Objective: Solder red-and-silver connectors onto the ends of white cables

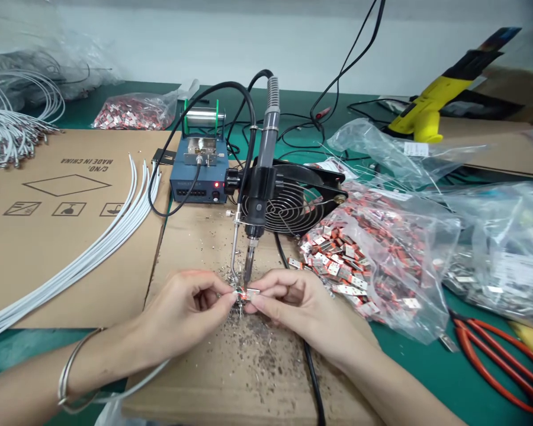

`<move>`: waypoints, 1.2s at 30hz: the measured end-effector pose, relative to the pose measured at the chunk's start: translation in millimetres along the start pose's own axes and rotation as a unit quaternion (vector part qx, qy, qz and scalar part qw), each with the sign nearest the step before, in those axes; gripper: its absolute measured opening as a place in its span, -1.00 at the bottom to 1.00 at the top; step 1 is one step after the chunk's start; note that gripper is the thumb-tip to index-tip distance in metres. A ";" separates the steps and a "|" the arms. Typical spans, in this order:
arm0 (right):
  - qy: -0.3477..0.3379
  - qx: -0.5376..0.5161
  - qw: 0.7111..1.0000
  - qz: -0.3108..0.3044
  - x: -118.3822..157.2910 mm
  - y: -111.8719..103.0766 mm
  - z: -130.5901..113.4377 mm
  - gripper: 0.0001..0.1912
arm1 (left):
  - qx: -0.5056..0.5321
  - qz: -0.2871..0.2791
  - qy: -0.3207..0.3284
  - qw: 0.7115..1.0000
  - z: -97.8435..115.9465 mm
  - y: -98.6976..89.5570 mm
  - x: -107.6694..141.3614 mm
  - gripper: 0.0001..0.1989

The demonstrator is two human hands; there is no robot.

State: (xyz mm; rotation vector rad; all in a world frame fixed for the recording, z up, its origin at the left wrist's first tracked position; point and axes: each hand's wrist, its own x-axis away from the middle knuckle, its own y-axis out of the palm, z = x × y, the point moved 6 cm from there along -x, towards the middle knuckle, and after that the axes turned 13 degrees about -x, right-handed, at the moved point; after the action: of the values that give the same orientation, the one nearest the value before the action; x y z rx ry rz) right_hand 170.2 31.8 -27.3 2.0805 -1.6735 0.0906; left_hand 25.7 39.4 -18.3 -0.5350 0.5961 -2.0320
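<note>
Nearest me, a thin silver bangle (64, 378) is circling the L wrist; a white round cable (155, 374) is passing beneath that forearm; red loop-handled scissors (493, 367) are lying far R on the green tabletop (404, 361); L hand (190, 305) is pinching something tiny btwn thumb & index, too small to make out; R hand (299, 307) is pinching a small silver metal connector (253, 292) w/ thumb & fingers; the connector is sitting btwn both hands, just under the tip of a grey-black soldering iron (258, 207), above a brown cardboard strip (195, 378) w/ dark specks.

Beyond, a bundle of white cables (98, 254) is curving over a printed cardboard sheet (39, 236), L; a clear bag of red-and-silver connectors (382, 254) is spilling open, R; a round black fan (288, 207) is standing behind the iron, next to a blue control box (195, 180) w/ red light glowing; a silver solder spool (204, 117) is resting in a green holder behind; a yellow-and-black heat gun (426, 106) is lying back R.
</note>
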 end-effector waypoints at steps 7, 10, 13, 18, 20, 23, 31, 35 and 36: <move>-0.010 0.043 0.999 0.000 0.6 0.2 -1.5 -0.86 | -0.024 0.006 0.006 1.000 0.5 -1.0 -0.2 -0.80; -0.011 0.048 0.999 0.009 -0.7 0.9 1.6 -0.87 | -0.037 -0.001 -0.001 0.999 -0.1 -1.3 0.2 -0.79; -0.019 0.066 0.997 0.024 -2.5 0.9 4.3 -0.85 | -0.035 -0.004 -0.005 0.999 -0.9 -1.7 0.2 -0.78; -0.012 0.060 0.998 0.022 -2.0 0.7 4.4 -0.83 | -0.028 -0.006 -0.007 1.000 -0.6 -1.5 0.0 -0.78; -0.010 0.052 0.998 0.016 -0.5 0.4 2.5 -0.83 | -0.027 0.000 -0.003 1.000 0.5 -1.9 0.2 -0.78; -0.015 0.047 0.999 0.010 1.2 -0.1 -0.1 -0.84 | -0.026 0.008 -0.001 1.000 1.0 -2.2 1.1 -0.80; -0.020 0.039 0.999 0.007 0.3 0.6 -2.9 -0.90 | -0.025 0.011 0.000 1.000 0.4 -0.9 0.9 -0.80; -0.026 0.057 0.998 0.006 1.3 0.6 -4.6 -0.91 | -0.023 0.012 0.005 1.000 1.9 -1.1 0.7 -0.80; -0.027 0.058 0.998 0.005 1.6 0.6 -4.8 -0.91 | -0.023 0.010 0.005 1.000 2.2 -1.0 0.8 -0.80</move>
State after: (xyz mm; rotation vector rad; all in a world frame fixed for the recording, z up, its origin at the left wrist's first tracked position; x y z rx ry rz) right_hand 171.1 32.2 -22.3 2.1782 -1.7487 0.1391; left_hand 25.9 38.7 -15.9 -0.5440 0.6527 -2.0063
